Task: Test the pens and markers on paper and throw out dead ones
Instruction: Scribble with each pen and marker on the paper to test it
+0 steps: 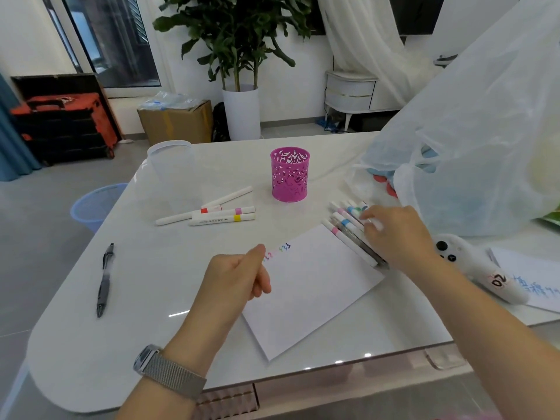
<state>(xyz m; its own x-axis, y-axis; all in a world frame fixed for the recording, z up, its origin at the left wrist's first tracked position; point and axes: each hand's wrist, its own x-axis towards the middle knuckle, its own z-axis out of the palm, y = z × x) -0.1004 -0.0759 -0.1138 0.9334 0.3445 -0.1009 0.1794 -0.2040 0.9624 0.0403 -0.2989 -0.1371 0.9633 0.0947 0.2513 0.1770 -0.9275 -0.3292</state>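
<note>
Right hand, fingers curled onto a row of markers; left hand, fingers loosely closed, pins the paper.

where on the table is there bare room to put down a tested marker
Bare patches: between the black pen and the paper, and between the pink holder and the paper. Crowded: the right side, where the right hand rests on the marker row beside the plastic bag.
</note>
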